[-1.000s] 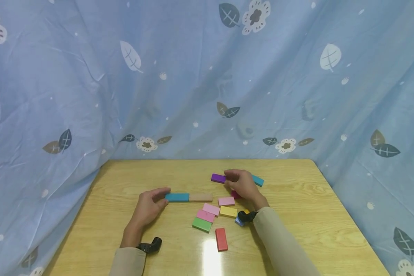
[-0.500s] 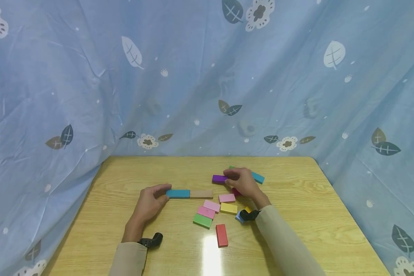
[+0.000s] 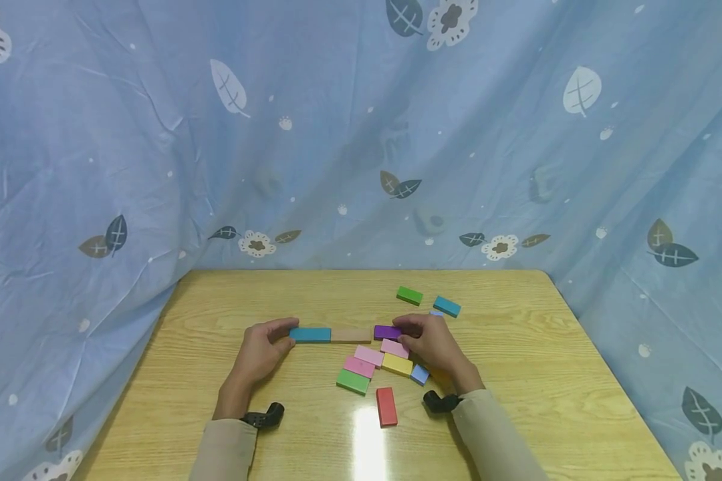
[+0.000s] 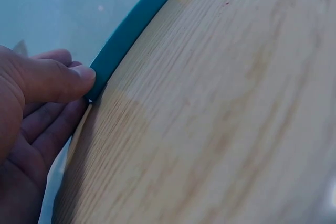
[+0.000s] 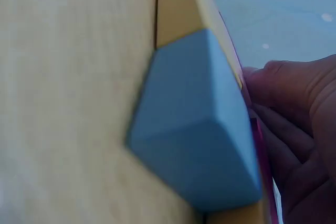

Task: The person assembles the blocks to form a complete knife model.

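A blue block [image 3: 310, 335] lies end to end with a tan wooden block [image 3: 351, 336] in a row on the table. My left hand [image 3: 260, 351] pinches the blue block's left end, its thumb [image 4: 81, 80] on the near side. Just past the tan block's right end, with a small gap, lies a purple block [image 3: 386, 332]. My right hand [image 3: 436, 344] holds this block's right end between thumb and fingers. In the right wrist view, a blue block [image 5: 184, 98] in front hides the held block.
Close in front of the row lie pink blocks [image 3: 368, 356], a yellow block [image 3: 397, 364], a green block [image 3: 353, 381] and a red block [image 3: 387, 406]. Another green block [image 3: 410, 295] and a teal block [image 3: 446, 306] lie farther back. A patterned curtain [image 3: 337, 133] hangs behind the table [image 3: 247, 287].
My right hand has brought the purple block nearer to me, in line with the tan block. This uncovers the green block at the back. My left hand stays at the blue block.
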`<action>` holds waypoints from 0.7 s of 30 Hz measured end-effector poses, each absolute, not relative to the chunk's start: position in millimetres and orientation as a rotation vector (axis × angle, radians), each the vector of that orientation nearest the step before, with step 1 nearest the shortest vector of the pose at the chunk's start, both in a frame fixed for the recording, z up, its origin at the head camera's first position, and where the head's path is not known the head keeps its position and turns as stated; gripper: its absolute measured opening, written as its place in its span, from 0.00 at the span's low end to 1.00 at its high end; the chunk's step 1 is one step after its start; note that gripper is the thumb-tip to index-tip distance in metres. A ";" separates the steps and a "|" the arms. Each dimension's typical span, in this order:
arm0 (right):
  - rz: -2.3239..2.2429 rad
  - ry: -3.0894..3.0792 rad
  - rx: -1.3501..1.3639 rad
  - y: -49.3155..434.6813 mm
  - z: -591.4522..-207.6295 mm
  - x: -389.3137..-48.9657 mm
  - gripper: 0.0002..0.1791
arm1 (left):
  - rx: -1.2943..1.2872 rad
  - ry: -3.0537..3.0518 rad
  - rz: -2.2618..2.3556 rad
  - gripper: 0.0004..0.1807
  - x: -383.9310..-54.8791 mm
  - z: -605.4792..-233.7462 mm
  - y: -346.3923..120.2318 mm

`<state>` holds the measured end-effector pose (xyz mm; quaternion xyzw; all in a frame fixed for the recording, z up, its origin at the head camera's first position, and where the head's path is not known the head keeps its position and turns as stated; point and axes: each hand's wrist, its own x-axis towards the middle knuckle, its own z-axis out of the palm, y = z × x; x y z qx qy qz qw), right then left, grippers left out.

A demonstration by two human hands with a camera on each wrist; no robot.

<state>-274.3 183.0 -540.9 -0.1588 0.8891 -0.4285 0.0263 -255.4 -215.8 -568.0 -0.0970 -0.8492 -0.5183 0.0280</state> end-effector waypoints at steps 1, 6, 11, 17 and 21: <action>-1.335 2.737 -0.487 183.5 -541.3 -272.7 0.18 | -0.301 -2.622 -1.595 0.24 -255.3 -568.1 -215.9; -1.371 2.713 -0.495 184.1 -542.3 -268.2 0.18 | -0.308 -2.618 -1.588 0.24 -255.2 -569.0 -216.3; -1.366 2.720 -0.508 184.0 -542.5 -267.6 0.18 | -0.290 -2.629 -1.611 0.24 -254.8 -568.1 -215.7; -1.356 2.719 -0.556 183.1 -541.1 -267.1 0.17 | -0.295 -2.632 -1.612 0.25 -254.5 -567.9 -215.2; -1.345 2.721 -0.556 181.6 -539.4 -266.7 0.18 | -0.287 -2.636 -1.592 0.24 -254.2 -567.5 -214.7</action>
